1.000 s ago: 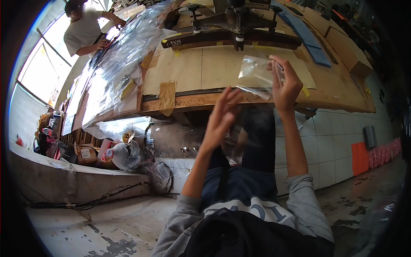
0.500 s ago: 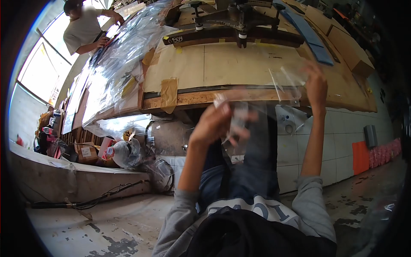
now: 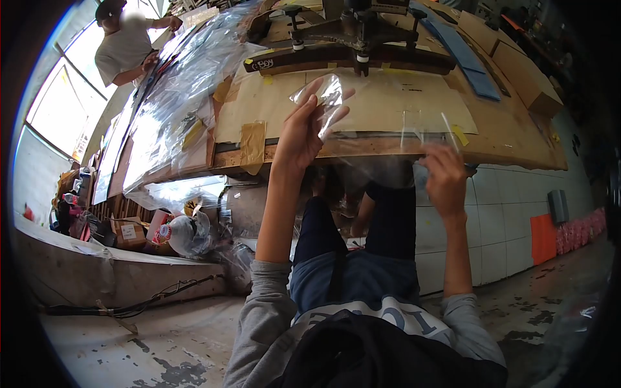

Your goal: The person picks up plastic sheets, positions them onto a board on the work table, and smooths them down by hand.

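Note:
Clear plastic film stretches between my two hands above the table's front edge. My left hand grips its upper left part, thumb pressed on the shiny film and fingers behind it. On the right, my right hand is closed with fingertips pinched on the film's other side, slightly blurred. Behind them lies a pale sheet on the wooden table, its front edge held by brown tape. A dark metal clamp frame with a long bar stands at the back.
A person stands at the far left beside a heap of clear plastic. Blue strips and a cardboard box lie at the right. Below left are a plastic bottle, a small carton and cables.
My left hand has risen over the table with film in its grip. My right hand has moved down and left, its fingers now closed. The other person's arms have shifted slightly.

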Tool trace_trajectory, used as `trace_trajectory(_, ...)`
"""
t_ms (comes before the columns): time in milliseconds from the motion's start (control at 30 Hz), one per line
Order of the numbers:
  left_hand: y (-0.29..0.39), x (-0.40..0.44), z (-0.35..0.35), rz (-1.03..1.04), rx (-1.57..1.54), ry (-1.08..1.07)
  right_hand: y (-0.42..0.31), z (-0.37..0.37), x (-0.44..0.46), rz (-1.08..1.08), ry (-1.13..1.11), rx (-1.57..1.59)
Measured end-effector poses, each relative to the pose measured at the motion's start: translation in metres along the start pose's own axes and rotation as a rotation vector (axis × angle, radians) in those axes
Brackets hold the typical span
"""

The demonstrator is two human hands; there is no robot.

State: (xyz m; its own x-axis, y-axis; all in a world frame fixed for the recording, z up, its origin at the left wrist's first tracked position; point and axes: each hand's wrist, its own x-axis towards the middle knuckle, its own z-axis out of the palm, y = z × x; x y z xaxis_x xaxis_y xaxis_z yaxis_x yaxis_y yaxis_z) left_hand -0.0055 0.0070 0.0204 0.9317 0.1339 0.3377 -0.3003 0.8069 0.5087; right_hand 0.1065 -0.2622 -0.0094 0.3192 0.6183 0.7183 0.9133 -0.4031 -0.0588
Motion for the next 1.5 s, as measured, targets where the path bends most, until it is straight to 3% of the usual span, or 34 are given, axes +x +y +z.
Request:
trace_trajectory(67,0.0,-0.002,0.002,-0.03,-0.275,-0.081,-0.033,-0.014,-0.007,0.0,-0.228,0.159)
trace_trajectory(133,-0.005,-0.006,0.01,-0.06,-0.535,-0.082,-0.052,-0.013,-0.028,-0.125,-0.765,0.596)
trace_trajectory(167,-0.008,-0.008,0.012,-0.051,-0.592,-0.066,-0.054,-0.01,-0.033,-0.29,-1.105,0.875)
trace_trajectory(233,-0.015,-0.013,0.015,-0.035,-0.702,-0.036,-0.049,-0.014,-0.031,-0.379,-1.258,1.125)
trace_trajectory(300,-0.023,-0.02,0.015,-0.041,-0.748,0.024,-0.043,-0.034,0.003,-0.105,-0.819,0.982)
trace_trajectory(333,-0.027,-0.021,0.016,-0.05,-0.774,0.036,-0.045,-0.044,0.016,0.254,-0.692,0.872)
trace_trajectory(400,-0.035,-0.018,0.016,-0.081,-0.812,0.06,-0.041,-0.023,0.027,0.252,-0.073,0.712)
trace_trajectory(467,-0.046,-0.015,0.02,-0.117,-0.82,0.091,-0.046,-0.003,0.049,0.203,0.149,0.622)
trace_trajectory(533,-0.055,-0.015,0.023,-0.157,-0.836,0.097,-0.042,0.013,0.062,0.14,0.256,0.668)
trace_trajectory(633,-0.063,-0.019,0.024,-0.17,-0.795,0.12,-0.021,0.031,0.07,0.001,0.121,0.827)
trace_trajectory(733,-0.058,-0.023,0.025,-0.188,-0.769,0.119,-0.017,0.033,0.08,-0.023,0.211,0.776)
trace_trajectory(833,-0.058,-0.023,0.024,-0.205,-0.803,0.094,-0.022,0.031,0.089,0.097,0.136,1.188)
trace_trajectory(933,-0.05,-0.017,0.025,-0.253,-0.71,0.067,-0.005,0.027,0.096,0.248,-0.101,1.31)
trace_trajectory(1067,-0.037,-0.007,0.03,-0.13,-0.048,0.032,0.013,0.053,0.105,0.563,-0.192,1.196)
trace_trajectory(1133,-0.03,0.002,0.015,-0.025,0.97,0.121,0.019,0.065,0.102,0.72,-0.324,1.067)
trace_trajectory(1200,-0.032,0.016,-0.013,0.205,1.847,0.155,0.02,0.077,0.097,0.761,-0.224,1.06)
trace_trajectory(1300,-0.041,0.018,-0.017,0.26,2.264,0.056,0.008,0.077,0.092,0.74,-0.049,0.972)
trace_trajectory(1400,-0.046,0.027,-0.012,0.235,2.347,0.194,0.002,0.076,0.085,0.605,0.125,0.757)
trace_trajectory(1500,-0.046,0.045,0.003,-0.052,2.422,0.259,-0.004,0.068,0.078,0.357,0.161,0.591)
